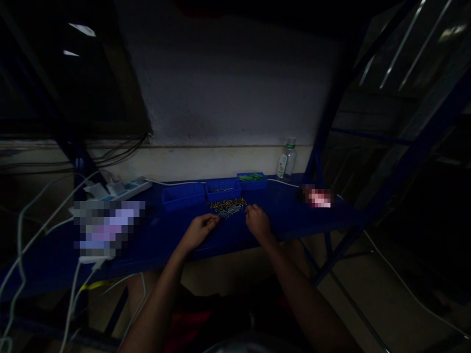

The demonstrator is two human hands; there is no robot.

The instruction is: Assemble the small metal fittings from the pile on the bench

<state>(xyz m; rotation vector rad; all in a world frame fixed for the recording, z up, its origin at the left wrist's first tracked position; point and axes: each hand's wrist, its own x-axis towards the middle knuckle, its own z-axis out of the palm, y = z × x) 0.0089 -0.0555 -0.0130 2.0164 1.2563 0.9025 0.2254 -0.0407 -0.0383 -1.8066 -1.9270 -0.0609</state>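
Observation:
Silver screws or pins [228,212] lie in a loose pile on the blue table [150,245], with small brass-coloured pieces [228,203] heaped just behind them. At the pile's left edge is my left hand [200,229], its fingers bent together; whatever they pinch is too small to name. My right hand [257,221] is at the right side of the pile with its fingers closed, and its fingertips hold something too small and dark to make out.
Behind the pile stand a blue bin [183,195], another bin with thin metal pieces [222,190] and one with green items [251,180]. A clear bottle [287,161] is at the back right. Left are a power strip [134,185], white cables and blurred objects.

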